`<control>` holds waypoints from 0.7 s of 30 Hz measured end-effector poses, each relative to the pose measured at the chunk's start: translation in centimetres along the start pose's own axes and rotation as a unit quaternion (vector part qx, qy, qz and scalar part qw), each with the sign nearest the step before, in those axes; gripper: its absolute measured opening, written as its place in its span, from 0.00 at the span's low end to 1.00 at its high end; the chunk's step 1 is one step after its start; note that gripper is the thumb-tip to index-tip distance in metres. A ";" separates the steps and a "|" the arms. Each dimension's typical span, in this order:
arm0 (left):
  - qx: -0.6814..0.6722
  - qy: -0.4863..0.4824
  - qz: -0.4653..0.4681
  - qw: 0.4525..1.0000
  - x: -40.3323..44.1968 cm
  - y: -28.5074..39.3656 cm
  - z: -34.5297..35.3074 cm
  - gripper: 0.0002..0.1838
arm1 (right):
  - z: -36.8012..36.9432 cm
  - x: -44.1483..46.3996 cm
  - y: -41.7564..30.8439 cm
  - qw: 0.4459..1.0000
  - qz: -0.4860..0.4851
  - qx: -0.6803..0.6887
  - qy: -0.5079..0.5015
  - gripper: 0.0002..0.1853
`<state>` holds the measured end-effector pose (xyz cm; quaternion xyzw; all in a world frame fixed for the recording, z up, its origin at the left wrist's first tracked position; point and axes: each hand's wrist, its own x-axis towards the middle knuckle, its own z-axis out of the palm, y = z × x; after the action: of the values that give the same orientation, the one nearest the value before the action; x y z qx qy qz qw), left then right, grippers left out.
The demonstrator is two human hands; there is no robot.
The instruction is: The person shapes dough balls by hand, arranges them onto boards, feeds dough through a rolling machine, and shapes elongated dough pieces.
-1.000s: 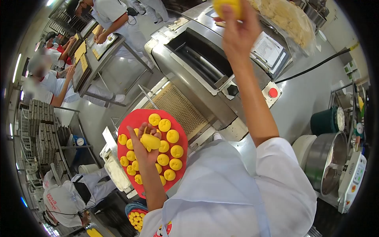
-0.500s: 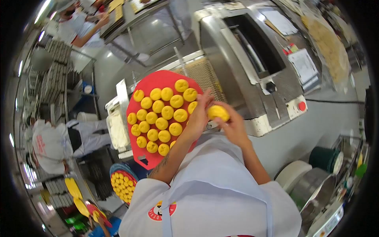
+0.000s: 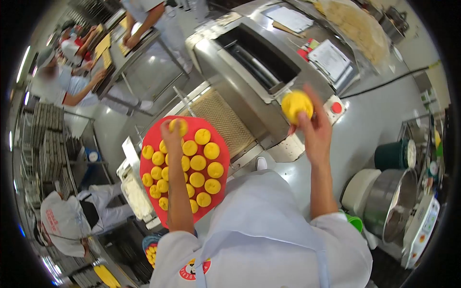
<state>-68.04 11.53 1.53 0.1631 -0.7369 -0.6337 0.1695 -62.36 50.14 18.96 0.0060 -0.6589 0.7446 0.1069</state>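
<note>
A red board (image 3: 218,139) at centre left carries rows of yellow dough balls (image 3: 197,162). Over its upper part, my left hand (image 3: 169,132) has its fingers closed round a yellow ball (image 3: 179,126). My right hand (image 3: 314,120) is raised to the right, in front of the steel machine (image 3: 269,115), and grips a larger yellow dough piece (image 3: 297,106). My left forearm hides some of the balls on the board.
Beyond the board is a mesh conveyor (image 3: 218,117). A clipboard (image 3: 329,60) lies on the machine, which has a red button (image 3: 336,107). Co-workers stand at a table (image 3: 126,60) at upper left; another person (image 3: 67,223) is at lower left. A steel bowl (image 3: 391,206) is at right.
My hands, together around a dough piece half a second ago, are now apart. The left is over the board with a ball, the right is raised with dough. The view has shifted.
</note>
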 end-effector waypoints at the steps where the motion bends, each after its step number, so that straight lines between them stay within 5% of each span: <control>1: -0.202 0.029 -0.112 0.973 -1.6 3.1 -0.1 0.21 | 0.3 1.7 -1.6 0.997 -0.063 -0.005 0.043 0.30; 4: -0.410 -0.107 -0.138 0.895 -3.9 3.6 -1.9 0.23 | 0.8 6.8 -5.6 0.962 -0.245 -0.053 0.104 0.29; 6: -0.363 -0.097 -0.135 0.917 -6.1 4.6 -0.8 0.25 | 1.5 11.0 -6.3 0.912 -0.374 -0.100 0.136 0.26; 9: -0.320 -0.098 -0.146 0.931 -9.1 7.6 2.0 0.26 | 3.8 16.9 -3.6 0.910 -0.331 -0.209 0.133 0.18; 12: -0.279 -0.116 -0.126 0.945 -10.6 10.3 3.9 0.28 | 2.2 19.3 4.4 0.708 -0.440 -0.548 0.070 0.22; 14: -0.240 -0.108 -0.082 0.961 -11.7 12.3 5.8 0.30 | 1.9 15.3 3.4 0.900 -0.224 -0.373 0.015 0.23; 15: -0.234 -0.115 -0.057 0.964 -12.2 12.8 6.8 0.30 | 2.4 12.2 2.6 0.949 -0.125 -0.283 -0.054 0.23; 16: -0.212 -0.128 -0.033 0.968 -12.7 13.9 7.9 0.30 | 3.3 8.6 2.0 0.976 -0.018 -0.184 -0.117 0.22; 18: -0.167 -0.165 0.021 0.972 -13.1 15.4 9.7 0.30 | 4.9 2.6 2.5 0.949 -0.004 -0.116 -0.292 0.23; 21: -0.045 -0.191 0.090 0.976 -12.8 15.2 9.7 0.33 | 4.6 2.5 3.5 0.970 -0.031 -0.138 -0.195 0.25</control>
<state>-61.45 28.09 14.67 -0.0361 -0.7379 -0.6680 0.0889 -65.99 45.59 16.51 0.1570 -0.7632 0.6268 -0.0009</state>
